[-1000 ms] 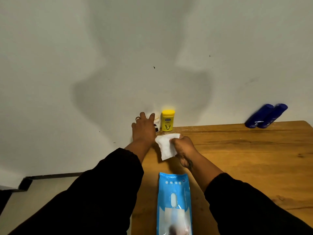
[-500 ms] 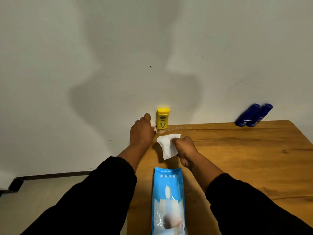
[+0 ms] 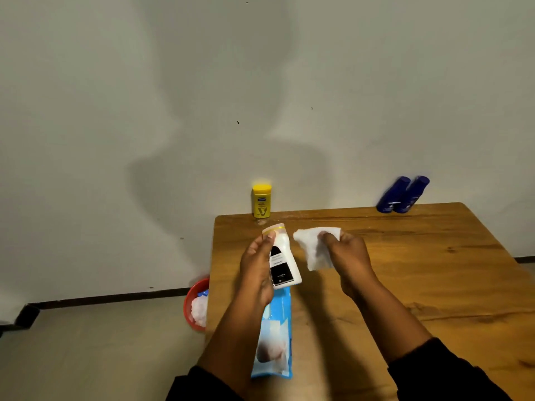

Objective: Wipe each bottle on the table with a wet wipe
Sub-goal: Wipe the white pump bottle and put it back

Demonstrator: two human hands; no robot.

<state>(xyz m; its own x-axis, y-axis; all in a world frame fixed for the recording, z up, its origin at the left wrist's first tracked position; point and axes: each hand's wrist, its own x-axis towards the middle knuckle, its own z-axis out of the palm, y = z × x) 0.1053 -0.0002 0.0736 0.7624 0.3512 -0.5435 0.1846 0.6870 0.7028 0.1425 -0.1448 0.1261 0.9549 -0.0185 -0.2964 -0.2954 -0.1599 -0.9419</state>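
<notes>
My left hand (image 3: 257, 267) grips a white bottle (image 3: 285, 256) with a black label and holds it tilted above the wooden table (image 3: 419, 270). Just to its right, my right hand (image 3: 347, 253) pinches a crumpled white wet wipe (image 3: 314, 246), a small gap away from the bottle. A yellow bottle (image 3: 261, 201) stands upright at the table's far left corner by the wall. Two dark blue bottles (image 3: 402, 195) stand side by side at the far right edge.
A blue wet wipe pack (image 3: 275, 342) lies flat near the table's left front, partly under my left forearm. On the floor left of the table sits a red bin (image 3: 192, 305) with white wipes inside. A pale wall runs behind the table.
My left hand has lifted the white bottle from beside the yellow one and brought it toward me. My right hand has raised the wipe beside it. The head camera has shifted.
</notes>
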